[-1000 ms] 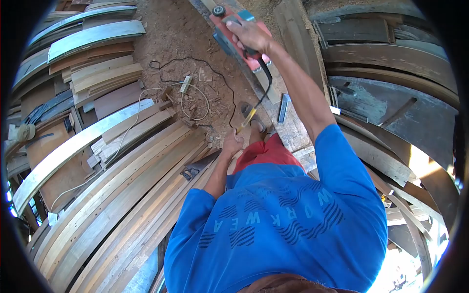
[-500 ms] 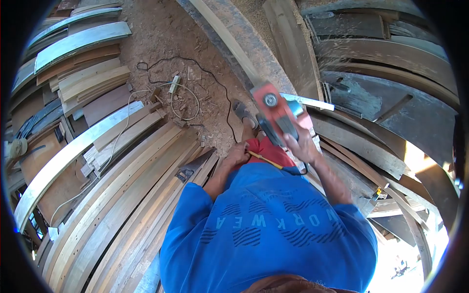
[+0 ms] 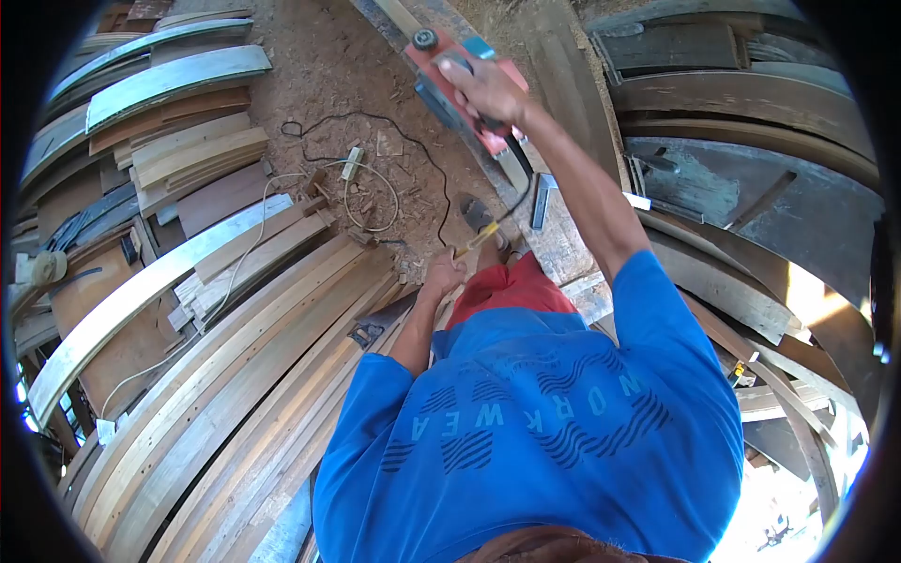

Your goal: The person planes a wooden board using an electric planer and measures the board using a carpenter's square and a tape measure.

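My right hand is closed around the handle of a red electric hand planer, my arm stretched far forward. The planer sits on a narrow wooden strip lying lengthwise on a worn bench plank. From the planer's back end, a dark power cord with a yellow-wrapped section runs back to my left hand. That hand is closed on the cord, low by my left leg. A try square lies on the bench behind the planer.
Long stacked boards fill the left, with a handsaw on them. A white power strip and loose cables lie on the shaving-covered ground. Curved planks are piled on the right.
My right hand has pushed the planer forward along the strip, away from my body. The cord now stretches out behind it. Flying chips seen earlier at the right no longer show.
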`<action>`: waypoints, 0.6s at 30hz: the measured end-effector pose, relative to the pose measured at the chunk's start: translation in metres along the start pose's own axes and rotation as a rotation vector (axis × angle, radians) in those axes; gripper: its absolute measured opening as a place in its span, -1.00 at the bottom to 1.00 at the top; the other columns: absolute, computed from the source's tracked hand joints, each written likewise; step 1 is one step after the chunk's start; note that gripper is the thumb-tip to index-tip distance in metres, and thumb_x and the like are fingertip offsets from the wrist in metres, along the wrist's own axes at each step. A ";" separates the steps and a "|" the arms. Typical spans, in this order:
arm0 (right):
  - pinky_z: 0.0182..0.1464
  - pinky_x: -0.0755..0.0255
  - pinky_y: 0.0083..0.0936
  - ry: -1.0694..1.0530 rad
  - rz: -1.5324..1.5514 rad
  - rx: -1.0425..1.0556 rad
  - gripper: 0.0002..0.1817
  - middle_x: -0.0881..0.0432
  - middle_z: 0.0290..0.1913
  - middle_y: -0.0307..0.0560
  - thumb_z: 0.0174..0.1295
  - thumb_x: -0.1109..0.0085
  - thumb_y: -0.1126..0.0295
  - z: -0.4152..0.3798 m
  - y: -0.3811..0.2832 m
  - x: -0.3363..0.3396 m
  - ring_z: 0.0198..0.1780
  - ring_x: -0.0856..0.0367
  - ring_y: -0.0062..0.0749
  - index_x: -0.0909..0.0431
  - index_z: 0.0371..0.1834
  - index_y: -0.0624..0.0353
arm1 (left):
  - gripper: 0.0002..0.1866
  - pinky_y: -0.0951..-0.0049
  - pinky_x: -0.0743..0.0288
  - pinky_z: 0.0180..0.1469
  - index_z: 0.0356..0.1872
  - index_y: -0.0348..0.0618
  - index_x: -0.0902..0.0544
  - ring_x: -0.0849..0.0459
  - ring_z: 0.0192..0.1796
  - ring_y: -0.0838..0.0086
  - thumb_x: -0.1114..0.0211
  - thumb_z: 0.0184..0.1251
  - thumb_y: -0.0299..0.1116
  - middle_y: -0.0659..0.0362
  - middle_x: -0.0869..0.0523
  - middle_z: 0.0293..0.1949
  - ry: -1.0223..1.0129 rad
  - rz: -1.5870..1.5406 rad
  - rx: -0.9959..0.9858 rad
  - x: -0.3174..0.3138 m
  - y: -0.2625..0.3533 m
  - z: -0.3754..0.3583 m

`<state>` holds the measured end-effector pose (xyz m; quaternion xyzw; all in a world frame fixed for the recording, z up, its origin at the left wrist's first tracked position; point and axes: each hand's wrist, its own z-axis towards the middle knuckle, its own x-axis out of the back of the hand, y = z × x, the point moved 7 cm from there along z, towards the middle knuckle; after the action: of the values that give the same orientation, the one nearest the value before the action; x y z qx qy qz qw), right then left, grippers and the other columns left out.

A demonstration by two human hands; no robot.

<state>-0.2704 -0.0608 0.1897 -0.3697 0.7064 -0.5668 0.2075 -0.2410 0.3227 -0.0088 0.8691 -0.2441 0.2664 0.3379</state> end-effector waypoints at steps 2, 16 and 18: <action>-0.41 -0.43 -0.50 -0.027 0.009 0.031 -0.36 -0.50 -0.54 -0.29 0.50 0.10 -0.26 0.015 0.002 0.001 -0.51 -0.47 -0.58 -0.51 -0.29 0.18 | -0.66 -0.02 -0.56 0.07 -0.08 -0.25 -0.62 -0.69 -0.03 -0.14 -0.25 0.16 -0.27 -0.24 -0.71 -0.13 0.043 0.028 0.026 0.012 -0.002 -0.001; -0.31 -0.50 -0.33 0.038 -0.009 -0.113 -0.36 -0.59 -0.53 -0.08 0.45 -0.04 -0.10 -0.266 0.081 0.012 -0.47 -0.59 -0.40 -0.51 0.19 0.36 | -0.68 0.13 -0.59 0.09 -0.14 -0.09 -0.68 -0.73 -0.07 0.09 -0.42 0.02 -0.33 0.03 -0.77 -0.18 0.003 0.074 -0.210 -0.034 0.018 -0.029; -0.25 -0.52 -0.30 0.000 0.046 -0.223 -0.36 -0.62 -0.47 0.00 0.44 -0.06 -0.09 -0.275 0.092 0.008 -0.40 -0.62 -0.34 -0.51 0.19 0.36 | -0.68 0.13 -0.56 0.13 -0.14 -0.11 -0.68 -0.72 -0.04 0.10 -0.41 0.03 -0.33 0.02 -0.76 -0.18 0.004 0.094 -0.234 -0.039 0.026 -0.022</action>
<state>-0.4982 0.1191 0.1778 -0.3743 0.7733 -0.4798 0.1781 -0.2920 0.3307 -0.0075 0.8109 -0.3135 0.2533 0.4244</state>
